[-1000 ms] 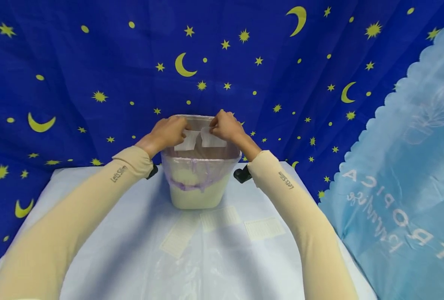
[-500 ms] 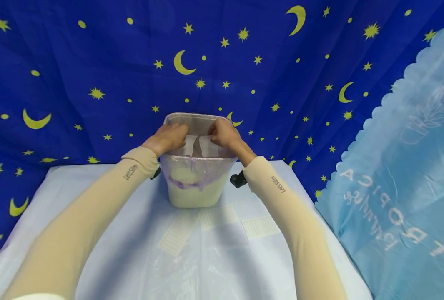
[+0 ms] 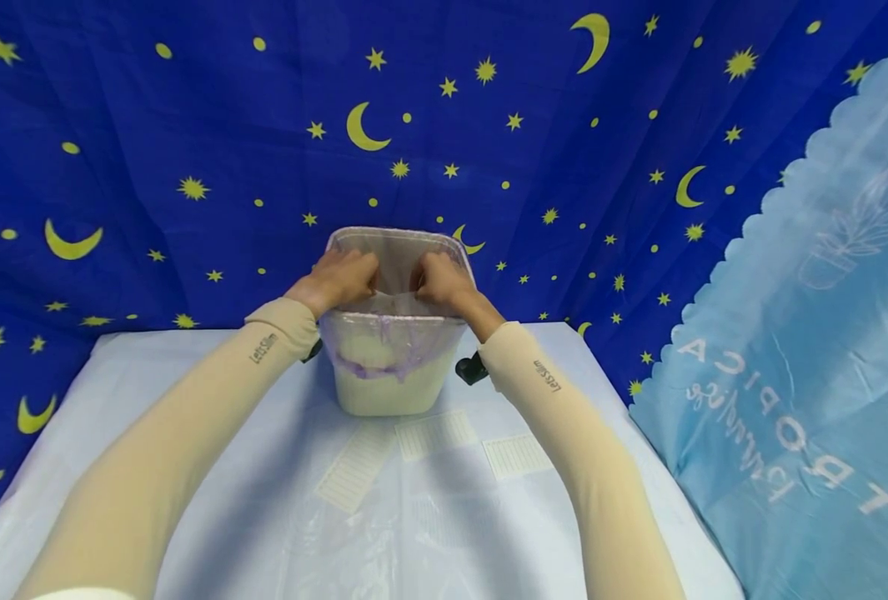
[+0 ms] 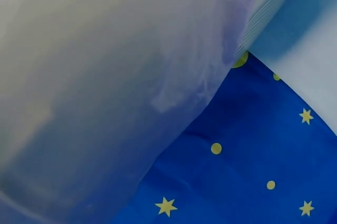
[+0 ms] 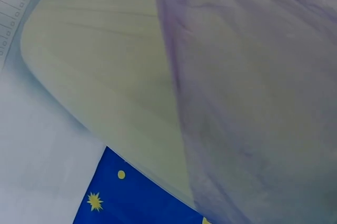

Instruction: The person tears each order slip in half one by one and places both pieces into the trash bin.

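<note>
A cream bin (image 3: pixel 391 392), lined with a thin translucent purple bag (image 3: pixel 413 337), stands upright at the back of the table. Inside its mouth, my left hand (image 3: pixel 344 277) and my right hand (image 3: pixel 442 279) face each other with curled fingers, just above the near rim. Low between them shows a white torn paper (image 3: pixel 394 303), its edges right at the fingertips and its lower part hidden by the bin's front wall. Neither wrist view includes a hand. The left one looks at the bagged bin side (image 4: pixel 105 76), the right one at the bare cream wall (image 5: pixel 105 66) and purple bag (image 5: pixel 253 87).
Several white ruled paper slips (image 3: pixel 436 435) lie on the white-covered table (image 3: pixel 263 517) before the bin. A blue star-and-moon cloth (image 3: pixel 248 100) hangs close behind it. A light blue curtain (image 3: pixel 804 350) borders the right side.
Both hands have lowered into the bin's mouth and drawn closer together. The two white paper pieces, earlier in plain sight beneath the fingers, have sunk mostly behind the near rim.
</note>
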`<control>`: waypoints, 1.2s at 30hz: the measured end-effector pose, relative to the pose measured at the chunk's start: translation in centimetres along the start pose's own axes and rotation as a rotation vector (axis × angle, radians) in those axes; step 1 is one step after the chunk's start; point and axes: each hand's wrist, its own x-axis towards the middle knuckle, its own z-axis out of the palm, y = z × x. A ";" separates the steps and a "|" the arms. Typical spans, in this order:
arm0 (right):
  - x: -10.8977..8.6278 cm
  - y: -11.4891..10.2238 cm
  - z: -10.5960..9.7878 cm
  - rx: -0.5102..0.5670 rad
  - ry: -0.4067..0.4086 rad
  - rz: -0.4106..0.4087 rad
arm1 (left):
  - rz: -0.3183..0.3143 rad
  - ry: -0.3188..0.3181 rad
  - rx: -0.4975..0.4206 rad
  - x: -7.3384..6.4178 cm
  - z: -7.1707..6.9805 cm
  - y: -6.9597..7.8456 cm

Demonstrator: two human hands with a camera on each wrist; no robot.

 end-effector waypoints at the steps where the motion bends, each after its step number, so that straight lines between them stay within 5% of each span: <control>1: -0.1 0.0 0.1 -0.001 -0.011 0.004 | 0.008 -0.003 0.002 0.0 0.0 0.0; 10: -0.5 -0.2 0.3 -0.053 -0.039 0.033 | 0.025 0.006 -0.026 0.0 0.2 0.2; 18: -1.4 -1.3 -0.3 -0.034 0.061 0.062 | 0.026 0.221 -0.124 -1.5 -0.4 0.0; 26: -3.4 -3.7 -0.6 0.126 0.270 -0.123 | 0.016 0.359 -0.051 -3.7 -0.8 -0.1; 36: -6.0 -5.2 1.6 0.274 0.321 -0.408 | 0.018 0.518 -0.081 -7.6 1.3 -0.3</control>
